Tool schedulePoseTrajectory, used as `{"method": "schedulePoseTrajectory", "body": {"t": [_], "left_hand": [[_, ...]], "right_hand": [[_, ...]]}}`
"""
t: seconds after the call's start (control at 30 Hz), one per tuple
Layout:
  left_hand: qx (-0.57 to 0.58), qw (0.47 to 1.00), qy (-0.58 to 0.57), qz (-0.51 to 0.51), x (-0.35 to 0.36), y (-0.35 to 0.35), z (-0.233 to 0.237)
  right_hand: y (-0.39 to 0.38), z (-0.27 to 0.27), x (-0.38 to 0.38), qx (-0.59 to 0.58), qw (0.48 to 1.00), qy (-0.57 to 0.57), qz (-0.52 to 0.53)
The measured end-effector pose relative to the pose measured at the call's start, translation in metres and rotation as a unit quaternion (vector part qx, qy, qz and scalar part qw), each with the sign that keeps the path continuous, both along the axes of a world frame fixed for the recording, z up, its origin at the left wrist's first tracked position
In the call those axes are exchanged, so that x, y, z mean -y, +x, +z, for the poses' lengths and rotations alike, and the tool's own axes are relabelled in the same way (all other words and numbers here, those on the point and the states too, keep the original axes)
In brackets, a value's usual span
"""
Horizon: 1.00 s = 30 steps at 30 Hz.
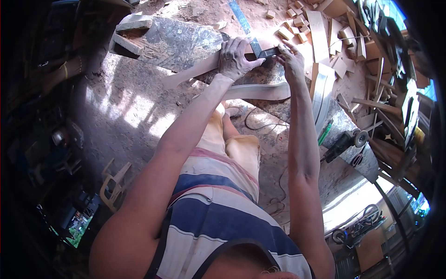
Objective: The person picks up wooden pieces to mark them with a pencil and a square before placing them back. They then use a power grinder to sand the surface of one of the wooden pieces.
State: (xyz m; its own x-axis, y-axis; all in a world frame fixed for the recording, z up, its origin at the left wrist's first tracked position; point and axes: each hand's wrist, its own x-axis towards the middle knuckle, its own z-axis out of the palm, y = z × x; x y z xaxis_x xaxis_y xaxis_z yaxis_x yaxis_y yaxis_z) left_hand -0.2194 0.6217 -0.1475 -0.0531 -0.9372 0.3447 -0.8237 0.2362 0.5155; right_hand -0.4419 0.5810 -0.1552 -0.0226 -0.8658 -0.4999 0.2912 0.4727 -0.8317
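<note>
My left hand lies over the end of a curved wooden piece, its fingers bent round the wood and its thumb reaching toward a try square. The try square has a long blue-grey blade pointing up and away, and a dark stock between my hands. With its fingers closed at the right end of that stock is my right hand. A second curved wooden piece rests just below my hands on the workbench. The contact under my left palm is hidden.
Small wood blocks and offcuts are piled at the upper right. Curved boards, a green object, an angle grinder and scissors lie on the right. Wooden pieces stand at the bench's left end.
</note>
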Motion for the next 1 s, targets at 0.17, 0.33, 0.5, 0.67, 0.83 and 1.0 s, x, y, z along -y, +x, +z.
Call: {"method": "schedulePoseTrajectory", "body": {"t": [0.17,0.33,0.5,0.67,0.83,1.0], "left_hand": [[-0.003,1.000,0.021,0.008,-0.002,0.000,-0.002],[-0.006,0.999,0.032,0.010,-0.001,-0.002,0.001],[-0.007,1.000,0.022,0.011,-0.002,-0.001,-0.002],[-0.007,1.000,0.022,0.014,-0.002,0.000,-0.002],[-0.007,1.000,0.020,0.010,-0.002,-0.001,-0.003],[-0.009,0.999,0.035,0.008,-0.002,-0.001,-0.004]], "right_hand": [[0.005,-0.002,-0.002,-0.006,1.000,-0.014,0.002],[0.004,0.005,-0.001,0.000,1.000,-0.007,0.021],[0.004,0.009,-0.002,-0.014,0.999,0.000,0.036],[0.003,0.003,0.000,-0.003,0.999,-0.002,0.036],[0.000,0.005,-0.005,-0.112,0.992,-0.033,0.037],[-0.003,0.076,-0.021,-0.365,0.929,-0.042,0.054]]}}
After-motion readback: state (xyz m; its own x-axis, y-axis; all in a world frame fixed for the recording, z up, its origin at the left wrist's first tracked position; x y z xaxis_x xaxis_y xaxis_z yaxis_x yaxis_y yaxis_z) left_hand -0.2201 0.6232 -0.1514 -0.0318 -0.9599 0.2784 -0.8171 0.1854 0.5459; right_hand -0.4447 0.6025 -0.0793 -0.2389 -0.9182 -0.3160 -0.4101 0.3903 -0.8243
